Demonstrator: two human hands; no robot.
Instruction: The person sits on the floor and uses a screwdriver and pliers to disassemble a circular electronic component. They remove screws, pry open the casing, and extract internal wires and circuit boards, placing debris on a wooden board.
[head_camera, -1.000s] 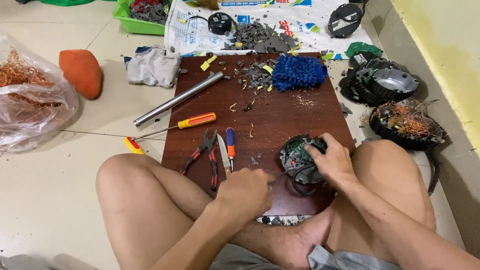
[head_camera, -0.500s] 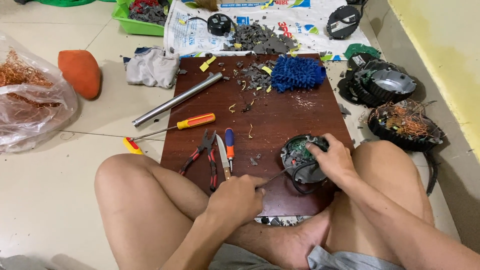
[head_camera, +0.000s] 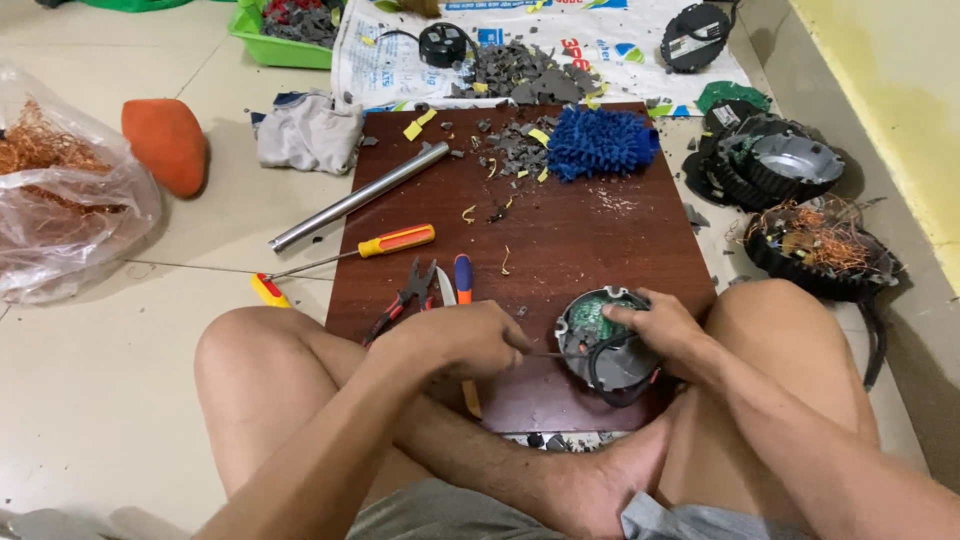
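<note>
A person sitting on the floor is steadying a round motor housing (head_camera: 605, 340) near the board's (head_camera: 600, 240) near right corner, the right hand (head_camera: 660, 330) gripping its rim. The left hand (head_camera: 470, 340) is clenching a thin tool (head_camera: 550, 354), its long axis lying left-to-right, tip pointing into the housing. Firm bracing and shallow, level prying look wise.
</note>
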